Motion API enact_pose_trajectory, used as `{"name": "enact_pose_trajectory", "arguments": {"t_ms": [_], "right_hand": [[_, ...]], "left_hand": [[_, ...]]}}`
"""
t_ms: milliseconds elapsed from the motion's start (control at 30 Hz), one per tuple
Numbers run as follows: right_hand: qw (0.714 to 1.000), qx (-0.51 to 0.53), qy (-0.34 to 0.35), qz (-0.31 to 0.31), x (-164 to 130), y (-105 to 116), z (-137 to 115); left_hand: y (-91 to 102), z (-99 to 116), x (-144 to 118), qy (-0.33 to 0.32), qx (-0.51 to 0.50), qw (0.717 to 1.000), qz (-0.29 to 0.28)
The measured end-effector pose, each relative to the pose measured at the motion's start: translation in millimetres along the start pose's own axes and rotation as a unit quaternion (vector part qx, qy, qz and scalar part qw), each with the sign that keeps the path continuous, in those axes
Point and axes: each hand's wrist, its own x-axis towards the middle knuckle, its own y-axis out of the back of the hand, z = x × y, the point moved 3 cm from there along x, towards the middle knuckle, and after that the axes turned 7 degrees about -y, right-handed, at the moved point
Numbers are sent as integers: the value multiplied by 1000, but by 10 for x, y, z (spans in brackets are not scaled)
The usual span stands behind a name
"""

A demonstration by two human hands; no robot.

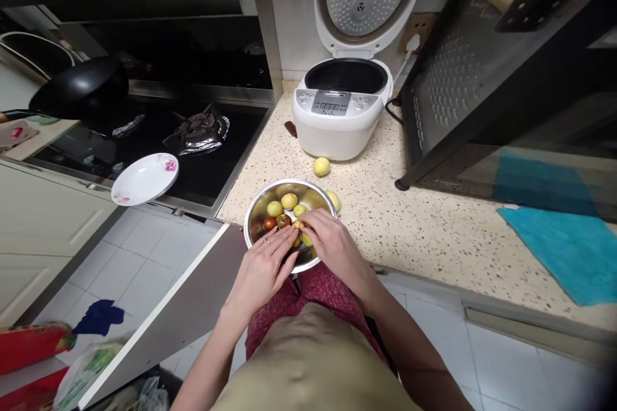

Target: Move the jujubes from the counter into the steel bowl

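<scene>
My torso fills the bottom edge, both forearms running up from it to the bowl. Speckled surface spans the right half. Big dark rack stands at its far right, a teal cloth lying near it on the surface. Black stove sits left of the surface, with a black pan at its far left and crumpled foil in the middle. White cooker stands at the back of the surface, lid up, pot dark inside. White plate rests tilted on the stove's front edge. Open cabinet door juts out below the surface edge on the left.

Steel bowl sits at the surface's front edge, just before me. It holds small green-yellow and reddish fruits. One loose fruit lies between bowl and cooker; another touches the bowl's right rim.

Left hand lies over the bowl's near rim, fingers stretched flat toward the fruits, ring on one finger; can't tell if it grips anything. Right hand reaches in from the right, fingers curled down on a fruit at the near side; the two hands' fingertips meet there.
</scene>
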Motion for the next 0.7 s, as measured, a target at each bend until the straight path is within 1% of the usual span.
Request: {"name": "enact_pose_trajectory", "arguments": {"t_ms": [100, 167, 233, 300, 400, 500, 600, 700], "right_hand": [[996, 16, 17, 83, -120, 43, 44], [991, 25, 26, 130, -192, 43, 80], [986, 30, 41, 156, -245, 18, 101], [984, 29, 59, 168, -285, -17, 95], [980, 28, 75, 180, -347, -54, 50], [976, 41, 76, 199, -415, -55, 5], [970, 49, 75, 225, -476, -26, 0], [965, 43, 69, 248, -517, 18, 40]], "left_hand": [[104, -72, 60, -5, -12, 1000, 2], [198, -170, 189, -18, -4, 1000, 9], [271, -296, 407, -39, 7, 999, 13], [276, -434, 693, -60, 9, 998, -3], [137, -630, 1148, -91, -5, 995, -44], [-83, -790, 1508, -90, -4, 992, -93], [-236, -869, 1720, -92, 6, 987, -134], [-275, -890, 1816, -103, 22, 983, -151]]}}
